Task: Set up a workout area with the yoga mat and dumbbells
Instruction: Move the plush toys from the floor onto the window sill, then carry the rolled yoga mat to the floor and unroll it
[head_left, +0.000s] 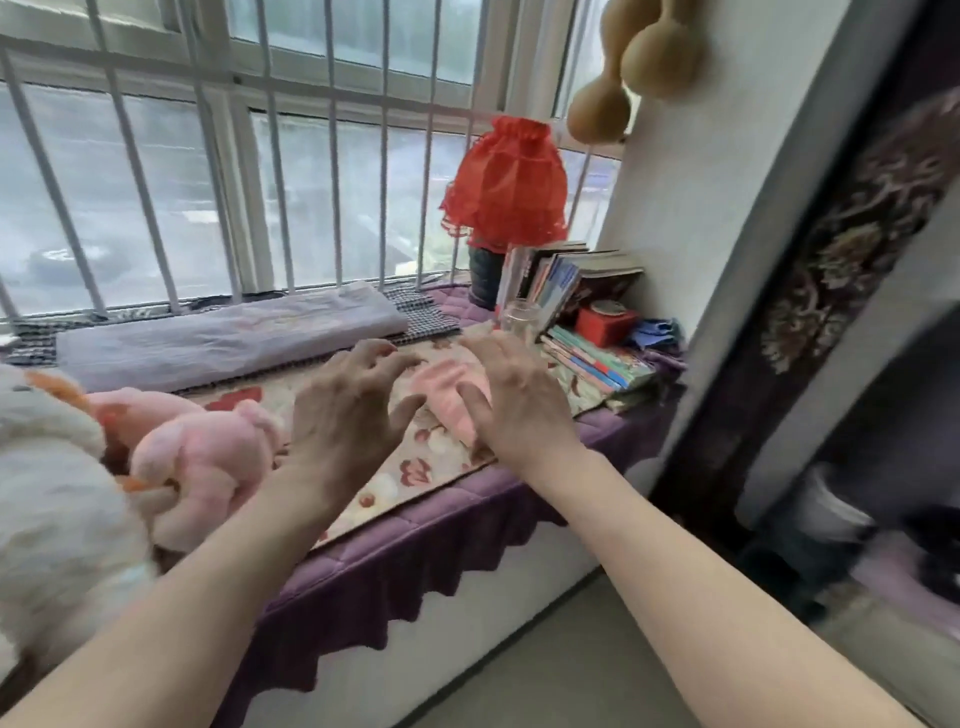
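Note:
Both my hands reach out over a window seat with fingers spread and nothing held. My left hand (353, 410) hovers just left of a small pink object (441, 379) lying on a floral cloth (415, 467). My right hand (514, 395) is at the object's right side, its thumb on or just over it. The pink object is blurred, so I cannot tell whether it is a dumbbell. A long pale-lilac folded mat or cloth (228, 338) lies along the window behind my hands.
Pink and white plush toys (208, 457) crowd the seat's left. A glass jar (519, 317), stacked books (592, 358), a red box (605, 322) and a red-shaded lamp (506, 187) stand at the right. White window bars (332, 156) run behind, a wall (685, 208) stands right, and floor (571, 665) lies below.

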